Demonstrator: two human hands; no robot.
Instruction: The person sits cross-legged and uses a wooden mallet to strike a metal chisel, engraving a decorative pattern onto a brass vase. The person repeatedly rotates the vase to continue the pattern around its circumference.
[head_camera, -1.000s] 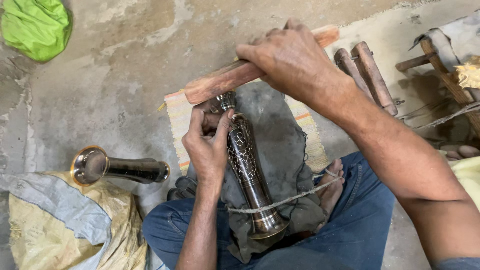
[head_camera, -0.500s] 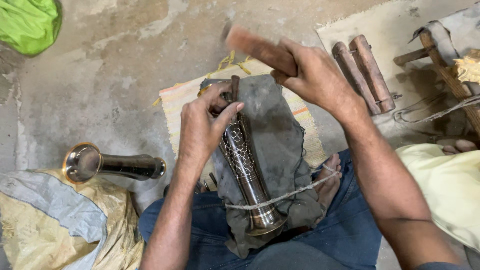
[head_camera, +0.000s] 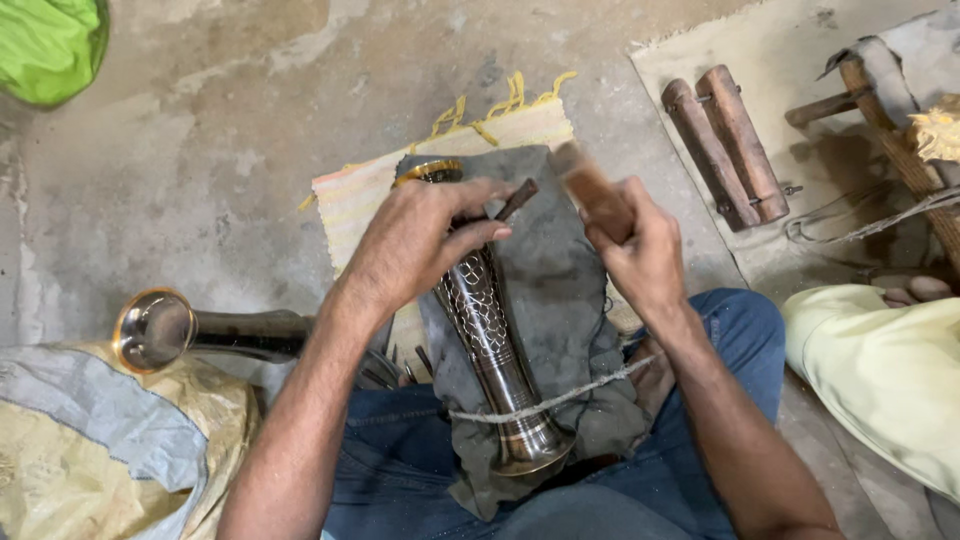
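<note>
The engraved metal vase (head_camera: 490, 330) lay on a dark grey cloth (head_camera: 560, 290) across the person's lap, its long axis running from the flared foot near the body, a little right of centre, to the gold-rimmed mouth at the far end, tilted slightly left. A cord (head_camera: 590, 385) crossed the lower stem and held it against the cloth and the blue jeans (head_camera: 400, 460).

The left hand (head_camera: 420, 240) rested on the far half of the vase, fingers closed around a thin dark chisel (head_camera: 515, 200) whose upper end stuck out to the right, toward the other hand. Its tip was hidden under the fingers, so the exact spot it met the metal could not be told.

The right hand (head_camera: 640, 250) hung just right of the vase, apart from it, gripping a blurred wooden mallet (head_camera: 590, 190) with its head near the chisel's free end. The left hand was the nearer one to the vase; the right touched only the mallet.

A second vase (head_camera: 210, 335) lay on its side on the concrete floor (head_camera: 250, 110) to the left, beside a yellow sack (head_camera: 120, 450). Two wooden blocks (head_camera: 725, 145) sat on a mat far right, and a green bag (head_camera: 50, 45) lay at the far left corner.
</note>
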